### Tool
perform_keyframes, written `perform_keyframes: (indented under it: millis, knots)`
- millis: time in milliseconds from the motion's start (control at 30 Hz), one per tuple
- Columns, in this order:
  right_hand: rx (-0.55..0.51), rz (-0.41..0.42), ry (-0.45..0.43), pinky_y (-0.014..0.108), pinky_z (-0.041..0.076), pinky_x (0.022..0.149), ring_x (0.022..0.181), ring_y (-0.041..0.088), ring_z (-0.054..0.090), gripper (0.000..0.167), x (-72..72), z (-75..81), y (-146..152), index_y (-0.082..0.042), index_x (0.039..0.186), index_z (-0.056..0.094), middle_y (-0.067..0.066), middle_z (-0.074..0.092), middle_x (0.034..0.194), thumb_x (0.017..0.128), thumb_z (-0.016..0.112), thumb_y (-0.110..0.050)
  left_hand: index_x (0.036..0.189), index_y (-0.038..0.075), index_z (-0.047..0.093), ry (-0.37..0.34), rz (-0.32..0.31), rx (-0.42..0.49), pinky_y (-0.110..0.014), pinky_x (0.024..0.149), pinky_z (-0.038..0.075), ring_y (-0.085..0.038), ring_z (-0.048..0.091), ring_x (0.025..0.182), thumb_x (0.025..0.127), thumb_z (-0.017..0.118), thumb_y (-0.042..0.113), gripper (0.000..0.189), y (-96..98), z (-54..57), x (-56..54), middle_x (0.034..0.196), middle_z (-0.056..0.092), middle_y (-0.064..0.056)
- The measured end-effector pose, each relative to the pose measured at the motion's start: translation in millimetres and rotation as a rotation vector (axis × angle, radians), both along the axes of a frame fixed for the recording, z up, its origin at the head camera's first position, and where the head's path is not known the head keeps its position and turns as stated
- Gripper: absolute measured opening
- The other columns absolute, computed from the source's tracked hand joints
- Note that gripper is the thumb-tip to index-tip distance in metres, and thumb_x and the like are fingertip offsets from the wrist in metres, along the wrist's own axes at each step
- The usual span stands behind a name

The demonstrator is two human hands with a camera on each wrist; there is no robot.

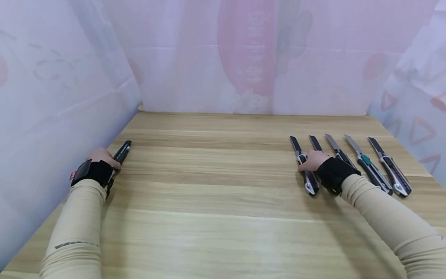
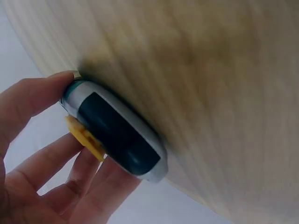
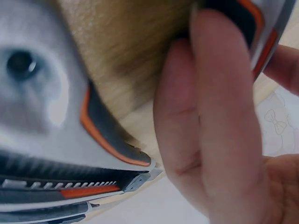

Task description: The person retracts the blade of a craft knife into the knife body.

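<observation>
At the table's left side my left hand point(image 1: 101, 155) holds a dark utility knife point(image 1: 122, 152) between thumb and fingers. The left wrist view shows its rounded grey and dark green handle, with a yellow part point(image 2: 85, 138) on the side facing my fingers. On the right, my right hand point(image 1: 315, 159) grips the leftmost snap-off knife point(image 1: 309, 182) of a row around its middle, thumb on one side and fingers on the other. That knife has a dark blade and a grey, black and orange handle. A second dark-bladed knife point(image 1: 315, 142) is partly hidden behind the hand.
Further right lie a silver-bladed knife point(image 1: 343, 155), one with a green slider point(image 1: 366, 159) and a dark-bladed one point(image 1: 393, 170), blades pointing away. The wooden table point(image 1: 209, 186) is bordered by printed cloth walls point(image 1: 181, 77) at the back and sides.
</observation>
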State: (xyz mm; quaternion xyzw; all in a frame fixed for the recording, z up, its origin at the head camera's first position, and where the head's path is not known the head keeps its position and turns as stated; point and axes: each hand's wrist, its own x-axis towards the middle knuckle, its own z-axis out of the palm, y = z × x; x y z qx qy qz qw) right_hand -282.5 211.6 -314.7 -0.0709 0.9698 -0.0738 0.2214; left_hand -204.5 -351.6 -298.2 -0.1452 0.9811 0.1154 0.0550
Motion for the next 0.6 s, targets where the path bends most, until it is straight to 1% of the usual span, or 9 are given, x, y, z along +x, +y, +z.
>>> perform_keyframes:
  millis: [100, 200, 267, 400, 500, 600]
  knots:
    - [-0.014, -0.011, -0.003, 0.024, 0.039, 0.055, 0.068, 0.022, 0.050, 0.050, 0.6, -0.8, 1.3, 0.010, 0.099, 0.044, 0.014, 0.049, 0.080, 0.076, 0.054, -0.033, 0.085, -0.011, 0.060, 0.007, 0.001, 0.011, -0.027, 0.052, 0.035, -0.026, 0.047, 0.065, 0.068, 0.064, 0.020, 0.035, -1.6, -1.2, -3.8, 0.068, 0.056, -0.017]
    - [-0.016, -0.021, -0.005, 0.023, 0.039, 0.053, 0.065, 0.021, 0.050, 0.045, 0.4, -1.0, 2.9, 0.008, 0.094, 0.045, 0.011, 0.049, 0.076, 0.076, 0.053, -0.032, 0.092, -0.011, 0.060, 0.009, -0.003, 0.028, -0.025, 0.050, 0.035, -0.026, 0.047, 0.065, 0.067, 0.066, 0.021, 0.040, -4.8, -5.8, -6.8, 0.070, 0.058, -0.017]
    - [-0.011, -0.022, -0.003, 0.023, 0.038, 0.052, 0.065, 0.020, 0.050, 0.043, 0.0, -1.2, 3.9, 0.007, 0.093, 0.046, 0.011, 0.048, 0.074, 0.076, 0.053, -0.032, 0.093, -0.010, 0.059, 0.004, -0.009, 0.034, -0.025, 0.049, 0.035, -0.025, 0.047, 0.065, 0.067, 0.067, 0.022, 0.042, -5.1, -7.8, -7.5, 0.070, 0.057, -0.016]
    - [-0.006, -0.030, 0.000, 0.023, 0.039, 0.053, 0.065, 0.021, 0.050, 0.042, -0.2, -1.5, 4.9, 0.007, 0.092, 0.046, 0.011, 0.049, 0.075, 0.076, 0.054, -0.032, 0.096, -0.011, 0.058, -0.009, -0.016, 0.038, -0.026, 0.051, 0.035, -0.026, 0.047, 0.066, 0.068, 0.066, 0.022, 0.044, -3.4, -6.9, -7.7, 0.071, 0.057, -0.017]
    - [-0.012, -0.038, 0.001, 0.023, 0.039, 0.052, 0.062, 0.020, 0.050, 0.040, -0.2, -2.5, 5.9, 0.005, 0.089, 0.046, 0.010, 0.049, 0.073, 0.075, 0.054, -0.031, 0.094, -0.010, 0.058, -0.013, -0.022, 0.027, -0.026, 0.052, 0.034, -0.026, 0.047, 0.066, 0.068, 0.066, 0.022, 0.042, -1.2, -5.4, -9.0, 0.070, 0.056, -0.016]
    - [-0.026, -0.044, 0.007, 0.023, 0.040, 0.049, 0.058, 0.018, 0.051, 0.035, -0.1, -3.2, 6.9, 0.004, 0.084, 0.047, 0.009, 0.049, 0.070, 0.075, 0.055, -0.030, 0.084, -0.013, 0.057, -0.041, -0.038, 0.007, -0.026, 0.052, 0.035, -0.026, 0.047, 0.064, 0.068, 0.065, 0.021, 0.039, 1.6, -3.8, -10.9, 0.067, 0.053, -0.015]
